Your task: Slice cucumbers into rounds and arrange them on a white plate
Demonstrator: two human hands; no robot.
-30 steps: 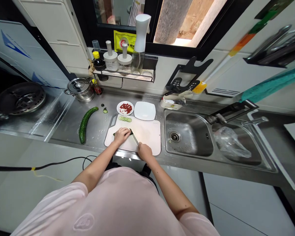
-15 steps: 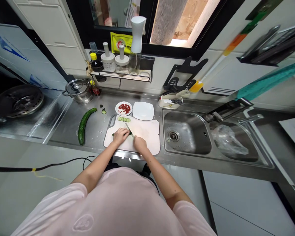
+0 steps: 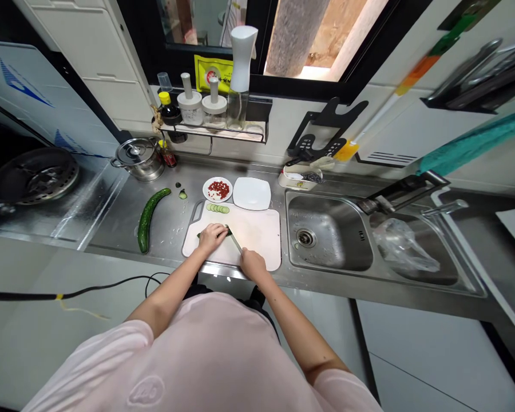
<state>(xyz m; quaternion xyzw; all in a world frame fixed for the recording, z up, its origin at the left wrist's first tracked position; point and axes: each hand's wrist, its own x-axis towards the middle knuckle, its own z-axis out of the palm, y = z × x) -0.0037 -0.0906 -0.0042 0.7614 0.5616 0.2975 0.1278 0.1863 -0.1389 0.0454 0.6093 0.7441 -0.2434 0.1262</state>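
Observation:
On the white cutting board (image 3: 257, 229), my left hand (image 3: 212, 237) presses down on a dark green piece of cucumber (image 3: 229, 231), mostly hidden under the fingers. My right hand (image 3: 253, 264) grips a knife (image 3: 235, 238) by its handle, the blade slanting up and left with its tip beside the cucumber's cut end. A row of overlapping cucumber slices (image 3: 217, 208) lies along the board's far edge. Left of the board, a whole curved cucumber (image 3: 147, 220) rests on the steel counter, with small trimmed ends (image 3: 182, 194) near it.
Behind the board stand a plate of red chopped pieces (image 3: 217, 189) and a white square plate (image 3: 252, 193). A double sink (image 3: 330, 229) is to the right, a plastic bag (image 3: 405, 246) in its far basin. A lidded pot (image 3: 139, 160) and a pan (image 3: 33, 175) are at left.
My right hand has drawn the knife back toward me and to the right, so its tip now lies nearer the cucumber. My left hand stays on the cucumber.

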